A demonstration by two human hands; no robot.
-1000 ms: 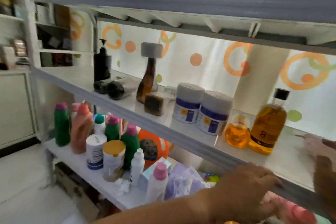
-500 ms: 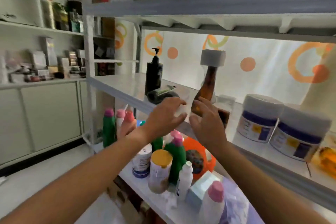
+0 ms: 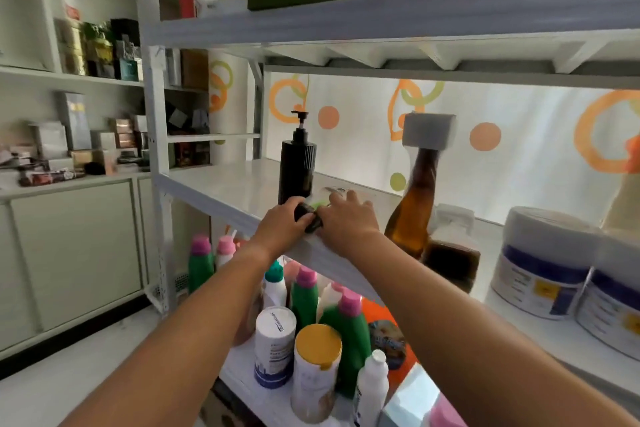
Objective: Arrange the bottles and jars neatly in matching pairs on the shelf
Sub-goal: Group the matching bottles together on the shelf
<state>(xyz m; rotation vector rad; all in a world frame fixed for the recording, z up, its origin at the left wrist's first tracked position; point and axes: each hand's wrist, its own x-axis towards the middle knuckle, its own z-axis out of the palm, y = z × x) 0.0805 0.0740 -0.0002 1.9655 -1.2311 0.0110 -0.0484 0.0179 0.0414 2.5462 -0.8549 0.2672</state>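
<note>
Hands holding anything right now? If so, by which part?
Yes: the dark bottle lying at the shelf edge. The left hand grips its dark end, fingers curled round it; the right hand lies over the other end, its grip hidden.

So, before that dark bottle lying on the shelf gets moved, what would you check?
1. Hands on the dark bottle: ok. The left hand grips its end and the right hand covers the rest.
2. Grip firm: cannot tell; the hands hide it.
3. Bottle's cap closed: cannot tell.
4. Bare shelf left of the black pump bottle: ok.
5. Room from the tall amber bottle: not ok. It stands close beside the right forearm.
</note>
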